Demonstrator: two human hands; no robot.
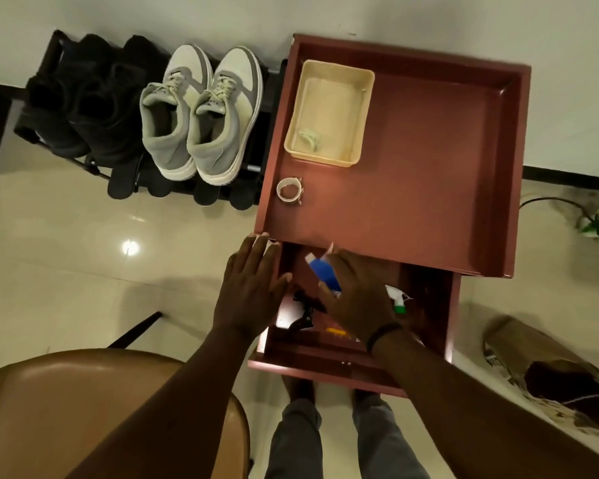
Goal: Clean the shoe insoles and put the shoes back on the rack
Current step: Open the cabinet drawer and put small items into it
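Observation:
A pair of grey and cream sneakers [201, 115] stands on the black shoe rack [0, 108], next to a pair of black shoes [83, 98]. In front of me the red-brown cabinet [429, 167] has its drawer [325, 364] pulled out. My right hand [357, 299] is inside the drawer and grips a blue and white bottle [324, 271]. My left hand [253, 288] lies flat with straight fingers on the drawer's left edge. A white and green spray head [398, 299] lies in the drawer to the right of my right hand.
A cream plastic basket [329, 112] with a crumpled cloth and a roll of tape [289, 190] sit on the cabinet top. A brown chair [83, 409] is at lower left. A brown paper bag [550, 375] lies on the floor at right. Black items lie in the drawer.

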